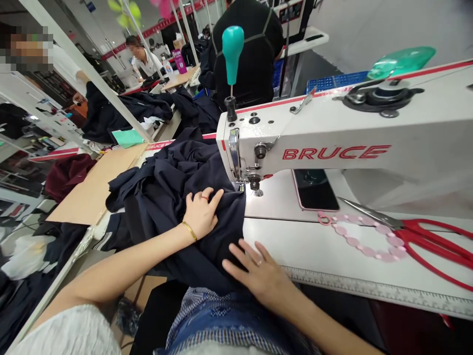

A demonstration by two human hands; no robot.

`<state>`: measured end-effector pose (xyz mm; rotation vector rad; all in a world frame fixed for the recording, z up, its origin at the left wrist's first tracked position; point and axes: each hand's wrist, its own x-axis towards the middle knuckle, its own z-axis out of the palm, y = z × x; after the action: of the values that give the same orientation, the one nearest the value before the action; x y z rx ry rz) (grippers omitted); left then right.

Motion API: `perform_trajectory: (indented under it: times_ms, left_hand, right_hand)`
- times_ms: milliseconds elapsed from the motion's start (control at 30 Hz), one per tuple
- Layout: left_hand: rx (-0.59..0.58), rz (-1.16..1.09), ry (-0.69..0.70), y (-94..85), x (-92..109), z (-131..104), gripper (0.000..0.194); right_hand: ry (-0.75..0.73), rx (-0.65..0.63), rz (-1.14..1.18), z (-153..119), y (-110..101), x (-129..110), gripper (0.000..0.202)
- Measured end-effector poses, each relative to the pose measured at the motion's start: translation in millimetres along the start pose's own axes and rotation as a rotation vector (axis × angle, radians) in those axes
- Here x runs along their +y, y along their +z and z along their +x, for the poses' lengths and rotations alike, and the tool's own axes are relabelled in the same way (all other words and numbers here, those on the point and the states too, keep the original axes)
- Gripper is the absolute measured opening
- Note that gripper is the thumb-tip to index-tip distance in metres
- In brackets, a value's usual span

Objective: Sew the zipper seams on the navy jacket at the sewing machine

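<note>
Dark navy fabric (170, 172) lies bunched on the left of a white sewing machine (332, 143), one edge of it at the presser foot (242, 187). On the cloth just left of the needle area, my left hand (201, 214) rests with its fingers spread, a gold bangle at the wrist. My right hand (256, 268) lies lower down near the table's front edge, fingers apart, fingertips over the fabric's right edge. Neither hand grips anything that I can see.
Right of the needle, a phone (316, 190) lies on the machine bed. Red-handled scissors (421, 234) and a pink beaded strap (358, 241) lie nearby. A teal-handled screwdriver (232, 54) stands on the machine head. Brown board (84, 192) lies left. Co-workers sit beyond.
</note>
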<state>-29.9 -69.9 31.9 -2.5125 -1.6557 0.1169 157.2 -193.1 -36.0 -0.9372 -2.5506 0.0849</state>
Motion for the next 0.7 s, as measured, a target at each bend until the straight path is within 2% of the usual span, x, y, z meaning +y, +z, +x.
perform_trajectory:
  times_ms: [67,167,233,333,367,433,500,600,700]
  left_hand:
    - [-0.054,0.031,0.063,-3.2,-3.4,1.9,0.059]
    - [-0.160,0.009,0.053,-15.9,-16.8,10.1,0.049]
    - [-0.106,0.048,0.043,-30.0,-17.0,11.2,0.036]
    - [0.065,0.100,0.158,-41.9,8.1,4.7,0.024]
    - [0.090,0.072,0.224,-39.5,20.1,2.4,0.024]
    - [0.061,-0.014,0.307,-25.0,40.1,1.0,0.022]
    - [0.006,-0.091,0.295,-4.8,46.7,3.7,0.017]
    - [-0.026,-0.188,0.231,14.8,32.7,8.3,0.017]
    - [-0.026,-0.151,0.276,10.4,15.5,8.4,0.031]
  right_hand:
    - [0.024,-0.057,-0.047,23.4,-16.7,15.7,0.046]
    - [-0.008,-0.134,-0.099,59.4,-32.5,40.8,0.041]
    - [-0.029,-0.126,-0.126,75.5,-33.0,56.3,0.036]
    - [-0.023,-0.098,-0.104,81.1,-24.3,71.2,0.027]
    - [-0.042,-0.108,-0.091,78.5,-21.2,73.3,0.021]
    - [-0.101,-0.124,-0.085,69.5,-17.2,74.0,0.017]
    - [-0.177,-0.100,-0.100,60.1,-16.7,72.6,0.020]
    - [-0.261,-0.029,-0.078,54.2,-18.5,71.3,0.021]
    - [-0.252,-0.001,-0.002,56.5,-18.3,70.5,0.021]
